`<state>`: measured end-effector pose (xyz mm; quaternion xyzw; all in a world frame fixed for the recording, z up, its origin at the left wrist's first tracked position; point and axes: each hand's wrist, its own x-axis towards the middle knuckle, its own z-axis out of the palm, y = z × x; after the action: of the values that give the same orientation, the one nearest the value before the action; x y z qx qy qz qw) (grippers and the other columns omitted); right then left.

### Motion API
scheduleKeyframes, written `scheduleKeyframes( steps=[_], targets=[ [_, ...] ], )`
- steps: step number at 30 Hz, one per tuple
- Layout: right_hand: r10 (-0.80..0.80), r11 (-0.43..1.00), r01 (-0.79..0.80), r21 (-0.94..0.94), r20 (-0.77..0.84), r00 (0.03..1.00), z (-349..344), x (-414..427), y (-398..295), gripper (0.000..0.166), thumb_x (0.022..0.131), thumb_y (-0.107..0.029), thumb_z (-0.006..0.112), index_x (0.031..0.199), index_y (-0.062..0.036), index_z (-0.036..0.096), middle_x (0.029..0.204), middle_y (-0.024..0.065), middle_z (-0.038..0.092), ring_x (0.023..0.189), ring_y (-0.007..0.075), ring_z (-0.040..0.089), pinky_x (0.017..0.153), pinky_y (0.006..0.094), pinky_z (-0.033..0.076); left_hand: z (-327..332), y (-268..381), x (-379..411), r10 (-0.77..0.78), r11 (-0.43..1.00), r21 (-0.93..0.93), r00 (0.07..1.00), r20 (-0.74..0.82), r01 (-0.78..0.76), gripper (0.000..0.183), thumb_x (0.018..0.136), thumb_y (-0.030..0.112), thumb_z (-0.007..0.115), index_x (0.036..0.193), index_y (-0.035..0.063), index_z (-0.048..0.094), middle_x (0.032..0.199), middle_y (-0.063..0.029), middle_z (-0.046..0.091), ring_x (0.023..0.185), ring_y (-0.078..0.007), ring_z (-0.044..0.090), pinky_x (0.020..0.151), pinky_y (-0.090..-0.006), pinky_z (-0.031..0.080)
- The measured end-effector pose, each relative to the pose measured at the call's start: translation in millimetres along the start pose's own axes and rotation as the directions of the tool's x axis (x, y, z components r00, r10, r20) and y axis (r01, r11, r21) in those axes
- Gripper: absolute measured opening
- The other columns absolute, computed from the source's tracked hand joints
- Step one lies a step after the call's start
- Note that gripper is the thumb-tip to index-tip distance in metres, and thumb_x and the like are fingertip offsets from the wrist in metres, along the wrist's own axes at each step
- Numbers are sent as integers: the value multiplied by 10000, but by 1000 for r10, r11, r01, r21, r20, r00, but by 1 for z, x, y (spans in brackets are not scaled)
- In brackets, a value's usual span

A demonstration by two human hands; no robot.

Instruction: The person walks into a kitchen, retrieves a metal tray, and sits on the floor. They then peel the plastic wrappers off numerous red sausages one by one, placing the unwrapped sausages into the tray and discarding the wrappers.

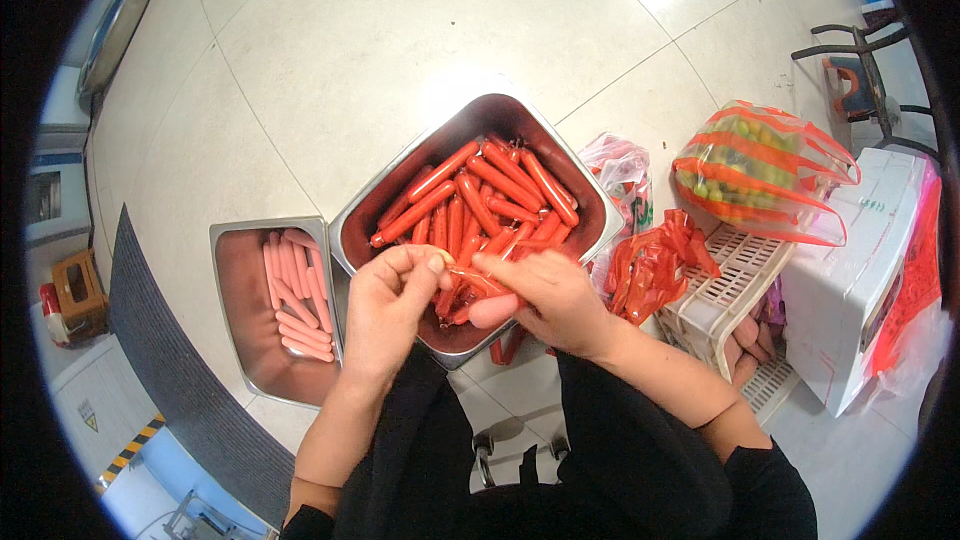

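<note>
Over the near edge of a deep steel pan (600, 240) both my hands work on one sausage. My left hand (405, 292) pinches the end of its red plastic casing (480, 283) between thumb and fingers. My right hand (544, 292) closes around the casing, and the bare pink end of the sausage (493, 311) sticks out below it. Many red-cased sausages (480, 195) lie heaped in the pan. To the left, a smaller steel pan (240, 315) holds several peeled pink sausages (296, 285), side by side and partly stacked.
At right stand a red-striped bag of green fruit (739, 165), a crumpled red plastic bag (652, 266), a white plastic crate (712, 315) and a white foam box (847, 262). A dark ribbed mat (172, 382) lies at left. A metal-legged stool shows between my knees.
</note>
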<state>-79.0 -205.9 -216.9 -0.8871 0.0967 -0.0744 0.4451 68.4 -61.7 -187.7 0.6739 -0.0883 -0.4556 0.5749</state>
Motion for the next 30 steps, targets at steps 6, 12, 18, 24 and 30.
scheduleKeyframes(
  steps=[6, 12, 18, 24, 30],
  targets=[
    [307, 185, -233, 955, 169, 936, 8, 5, 5, 516, 880, -131, 621, 1333, -14, 402, 944, 60, 580, 843, 183, 584, 789, 311, 463, -12, -57, 13, 38, 999, -3, 996, 79, -38, 191, 971, 156, 523, 982, -17, 600, 841, -2, 613, 766, -60, 544, 719, -201, 434],
    [472, -335, -168, 927, 319, 822, 20, 7, 19, 186, 978, -209, 475, 1091, -64, 509, 1005, 97, 578, 886, 208, 590, 812, 370, 498, 2, -31, 2, 300, 948, -188, 914, 274, -256, 179, 961, 159, 511, 844, 24, 523, 827, -46, 543, 795, -127, 503, 715, -246, 396],
    [649, -322, -3, 947, 223, 728, 1, 10, 57, 253, 938, -289, 550, 1039, -58, 537, 1047, 146, 627, 957, 257, 624, 913, 479, 502, -5, -24, -17, 210, 897, 42, 508, 836, -440, 50, 881, 59, 560, 857, 28, 591, 867, -80, 604, 845, -257, 584, 775, -346, 467],
    [820, 95, 36, 995, -99, 563, -49, 7, 114, 233, 966, -220, 491, 1050, -3, 501, 1050, 187, 604, 931, 279, 624, 831, 452, 544, -19, -59, -48, -56, 945, 100, 146, 988, -312, 178, 938, 180, 521, 959, 24, 603, 926, -112, 621, 905, -304, 580, 811, -383, 458],
    [675, -20, -166, 986, 135, 726, 11, 58, 44, 261, 968, -264, 454, 1069, -35, 527, 1117, 170, 594, 1078, 304, 572, 896, 522, 492, -13, -78, -54, -331, 925, 336, 57, 942, -177, 244, 968, 232, 484, 1014, 23, 600, 957, -131, 626, 892, -299, 598, 803, -373, 464]
  ],
)
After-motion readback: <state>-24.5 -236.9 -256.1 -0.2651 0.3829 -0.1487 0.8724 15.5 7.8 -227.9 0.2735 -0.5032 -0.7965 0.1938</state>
